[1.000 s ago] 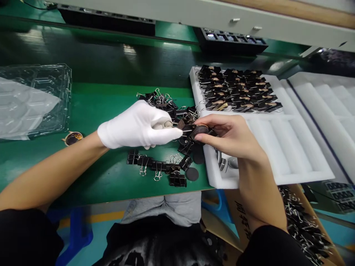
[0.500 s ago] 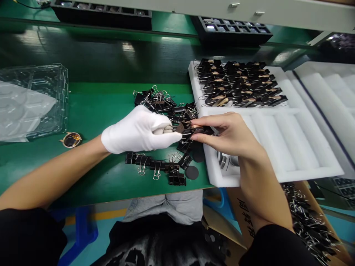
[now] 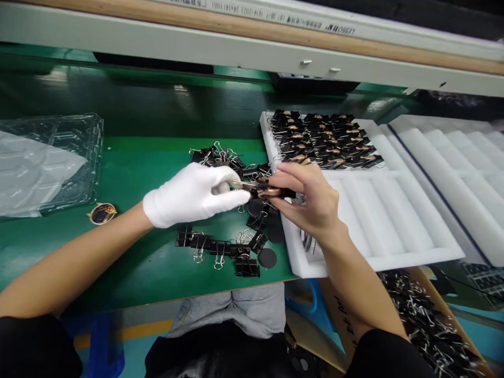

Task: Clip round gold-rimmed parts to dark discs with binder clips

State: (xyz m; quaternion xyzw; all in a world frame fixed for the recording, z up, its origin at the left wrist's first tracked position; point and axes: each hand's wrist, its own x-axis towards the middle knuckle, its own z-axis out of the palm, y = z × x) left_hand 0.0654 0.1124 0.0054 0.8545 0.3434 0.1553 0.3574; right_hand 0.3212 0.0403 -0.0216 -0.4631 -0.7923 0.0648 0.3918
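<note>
White-gloved, my left hand (image 3: 197, 194) pinches the silvery handles of a black binder clip (image 3: 260, 185) over the green table. My right hand (image 3: 311, 199), bare, grips the clipped assembly from the other side, with a rose-gold edge showing between its fingers. Just beyond the hands lies a pile of loose binder clips (image 3: 218, 156). Nearer the table's front edge is a row of clips (image 3: 220, 248), beside a black disc (image 3: 267, 258). The exact contact between clip and held piece is partly hidden by my fingers.
At the right, a white foam tray (image 3: 417, 254) holds rows of clipped pieces. A clear plastic tray (image 3: 92, 157) and a watch case (image 3: 102, 213) lie left. A box of clips (image 3: 421, 315) stands below right. A beam (image 3: 236, 52) crosses the back.
The view has tilted, showing more of the beam at the back. My right hand's fingers have shifted around the held piece, and the clip between my hands has turned.
</note>
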